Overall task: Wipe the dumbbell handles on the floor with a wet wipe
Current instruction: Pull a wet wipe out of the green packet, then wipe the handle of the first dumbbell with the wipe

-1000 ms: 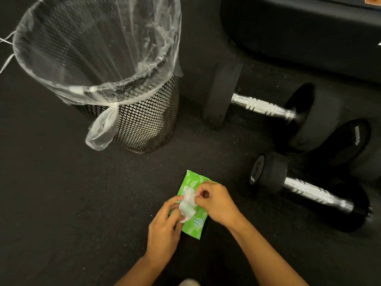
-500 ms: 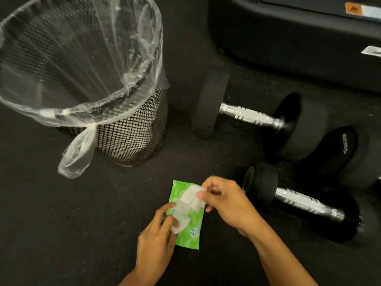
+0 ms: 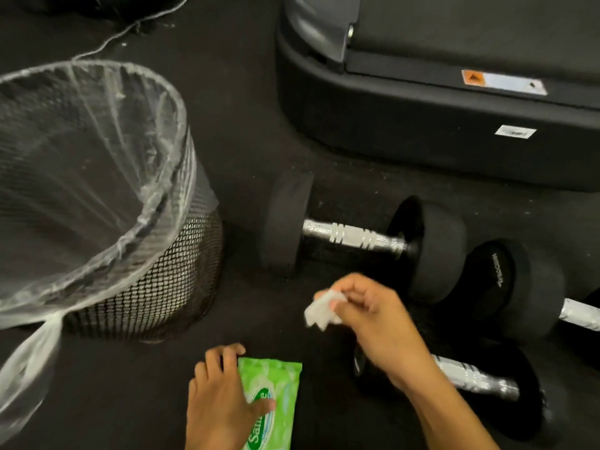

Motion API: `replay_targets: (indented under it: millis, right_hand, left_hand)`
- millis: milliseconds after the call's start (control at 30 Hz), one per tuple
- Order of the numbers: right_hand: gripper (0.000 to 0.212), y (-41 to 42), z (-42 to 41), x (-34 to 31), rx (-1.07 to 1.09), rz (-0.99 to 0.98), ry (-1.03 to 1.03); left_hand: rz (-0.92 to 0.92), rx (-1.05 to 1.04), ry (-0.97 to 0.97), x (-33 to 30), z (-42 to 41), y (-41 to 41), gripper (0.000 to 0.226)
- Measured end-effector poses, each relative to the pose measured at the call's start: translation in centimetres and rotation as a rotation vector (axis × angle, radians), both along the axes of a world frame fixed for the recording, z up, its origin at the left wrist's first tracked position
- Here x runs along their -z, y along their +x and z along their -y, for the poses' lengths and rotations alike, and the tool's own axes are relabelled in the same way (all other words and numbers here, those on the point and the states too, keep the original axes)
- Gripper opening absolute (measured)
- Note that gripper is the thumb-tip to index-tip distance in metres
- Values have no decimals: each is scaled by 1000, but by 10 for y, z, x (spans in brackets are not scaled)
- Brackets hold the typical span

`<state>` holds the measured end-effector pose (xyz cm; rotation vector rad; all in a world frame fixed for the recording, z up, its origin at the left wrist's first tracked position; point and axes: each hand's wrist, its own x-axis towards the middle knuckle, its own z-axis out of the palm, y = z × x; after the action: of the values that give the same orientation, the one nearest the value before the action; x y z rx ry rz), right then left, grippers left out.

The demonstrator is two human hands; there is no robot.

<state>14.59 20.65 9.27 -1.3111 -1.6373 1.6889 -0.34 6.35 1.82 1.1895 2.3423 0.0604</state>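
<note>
My right hand (image 3: 373, 313) pinches a crumpled white wet wipe (image 3: 321, 309) in the air above the floor, in front of the far dumbbell. That dumbbell has black ends and a chrome handle (image 3: 354, 238). A nearer dumbbell's chrome handle (image 3: 477, 380) shows below my right forearm, partly hidden by it. A third dumbbell's handle (image 3: 581, 315) pokes in at the right edge. My left hand (image 3: 224, 401) rests on the green wet wipe pack (image 3: 276, 401) on the floor, thumb across its label.
A black mesh bin (image 3: 156, 287) lined with a clear plastic bag stands at the left. A large black machine base (image 3: 422, 131) fills the back right. The floor is dark rubber matting. A thin cord (image 3: 130, 30) runs across the floor at the back left.
My right hand has pulled the wipe free of the pack and lifted it up and to the right. My left hand now lies on the pack. The view has tilted up.
</note>
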Motion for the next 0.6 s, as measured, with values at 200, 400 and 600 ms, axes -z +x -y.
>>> replay_targets:
  millis: [200,400,600]
  right_hand:
    - [12,-24,-77,-26,75,258,480]
    - [27,-57,-116,3,-167,764,714]
    - [30,-42,-109,8,-419,623,643]
  left_hand:
    - [124,309,734,-54,-65,-14,29]
    - [-24,377,774,-88,-154,-41,60]
    - [38,462,637,-70,-169,-43,65]
